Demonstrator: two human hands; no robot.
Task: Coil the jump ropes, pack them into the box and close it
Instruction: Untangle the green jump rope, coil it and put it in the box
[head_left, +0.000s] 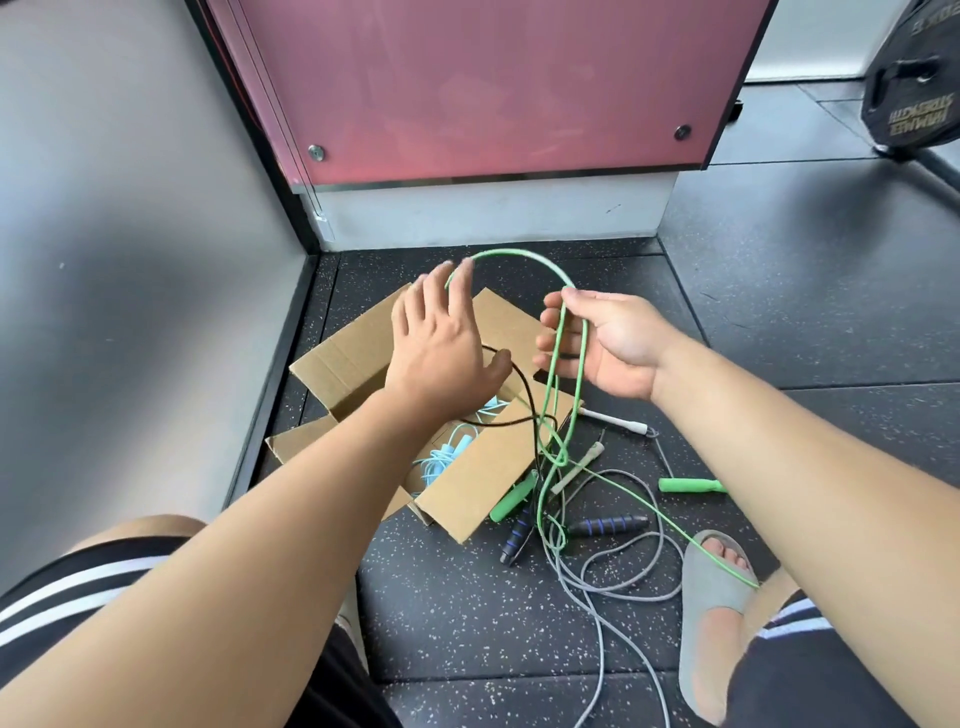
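Green rope (519, 257): held above box (467, 478), over its R side. R hand (608, 345) grips the gathered loops, thumb on top, fingers curled under. L hand (441, 343) spread flat, fingers straight, tips at the rope's arc. Hands apart, arc spans between them.

Rope thin, bright green, glossy. Loops' long axis approx vertical, hanging from R hand to floor (467, 623) just R of box. One strand runs away from box to sandalled foot (711, 587). Green handle (691, 486) on floor, R of box, long axis pointing at box. Light-blue rope (441, 457) inside box, flaps open.
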